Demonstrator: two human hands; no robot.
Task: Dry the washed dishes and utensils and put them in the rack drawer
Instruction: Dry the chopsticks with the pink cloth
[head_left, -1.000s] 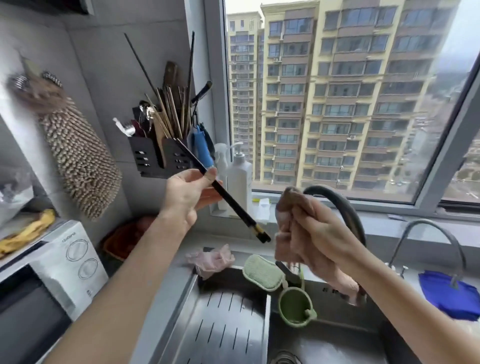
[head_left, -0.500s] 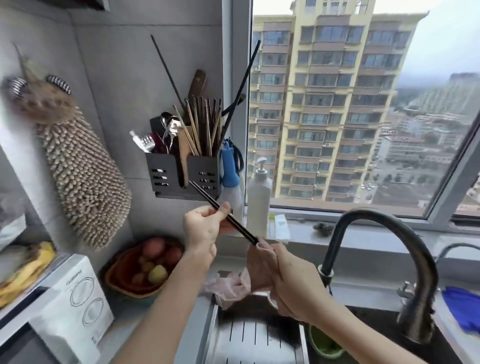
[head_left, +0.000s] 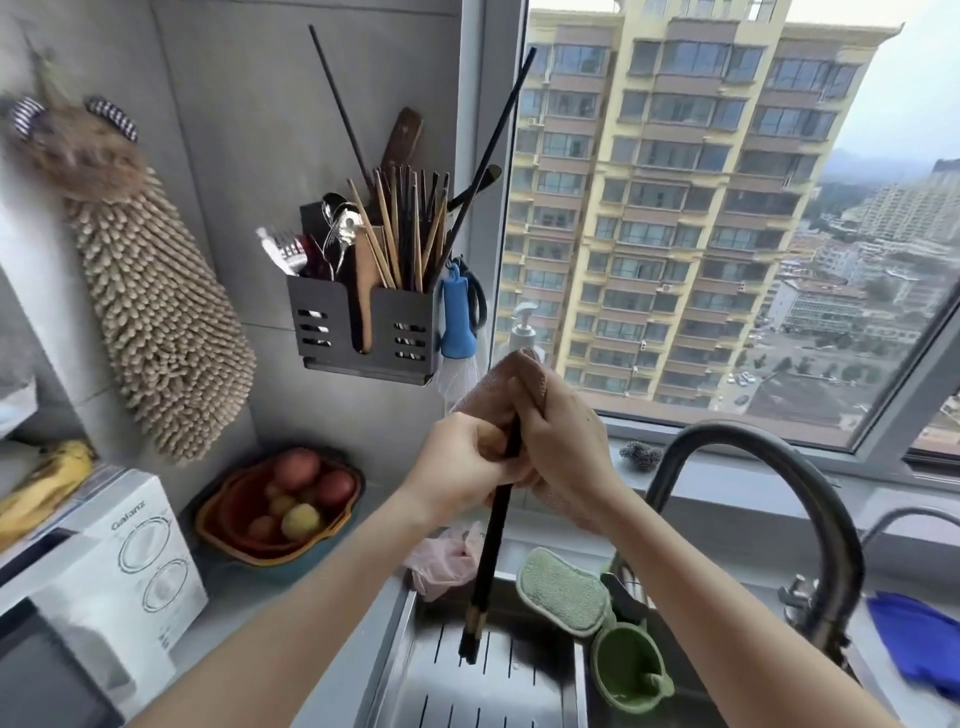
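Observation:
My left hand (head_left: 462, 462) grips black chopsticks (head_left: 485, 566) that hang almost straight down over the sink. Their upper part is wrapped in a pinkish-brown cloth (head_left: 498, 379), which my right hand (head_left: 561, 447) clutches around them. Both hands meet at chest height in front of the window. On the wall above them hangs a black utensil holder (head_left: 363, 327), filled with several chopsticks, spoons and forks. The chopsticks' thick ends, with gold bands, point down at the drain tray.
A steel sink with a slotted drain tray (head_left: 467, 680) lies below. A green sponge (head_left: 563, 592) and green cup (head_left: 628, 670) sit at its divider. A dark curved faucet (head_left: 769, 483) rises on the right. A fruit bowl (head_left: 283, 509), microwave (head_left: 104, 571) and hanging chenille towel (head_left: 156, 322) fill the left.
The chopsticks swung from a slant to nearly vertical. My right hand rose with the cloth and closed it around their upper part, next to my left hand.

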